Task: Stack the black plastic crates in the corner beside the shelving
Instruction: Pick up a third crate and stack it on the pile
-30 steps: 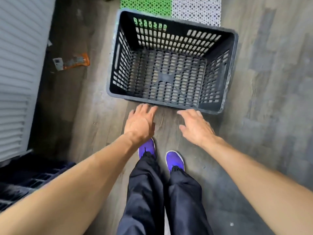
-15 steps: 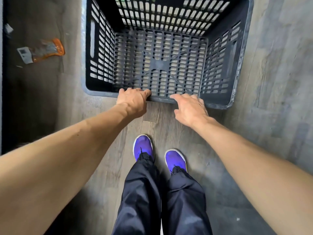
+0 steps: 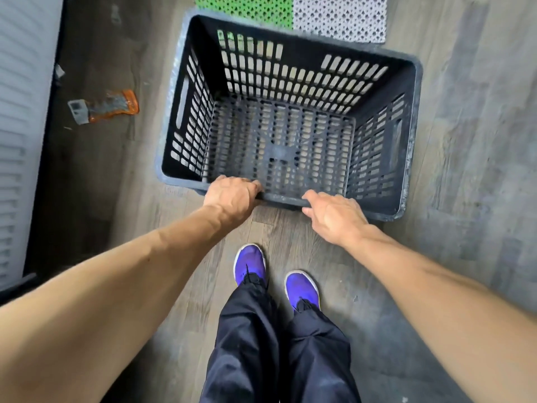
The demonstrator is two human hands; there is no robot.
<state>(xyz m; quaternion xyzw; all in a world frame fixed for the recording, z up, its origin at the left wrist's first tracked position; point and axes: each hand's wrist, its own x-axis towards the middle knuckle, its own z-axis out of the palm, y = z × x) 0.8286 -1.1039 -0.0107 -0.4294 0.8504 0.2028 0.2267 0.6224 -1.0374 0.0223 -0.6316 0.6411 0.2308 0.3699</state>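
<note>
Crate: the black plastic crate [image 3: 290, 82] is standing open side up over the plank floor [image 3: 465, 141], just ahead of the purple shoes [image 3: 250, 264]; I cannot tell whether it is lifting off the floor.
Left hand: the left hand [image 3: 232, 196] is gripping the crate's near rim, fingers curling over the edge.
Right hand: the right hand [image 3: 334, 213] is gripping the same rim just beside it, thumb pointing along the edge.
Beyond the crate: a green mat [image 3: 244, 10] and a white mat [image 3: 340, 16] are lying side by side.
Left of the crate: an orange packet [image 3: 110, 107] is lying on the floor, near a white slatted panel [image 3: 17, 112].
</note>
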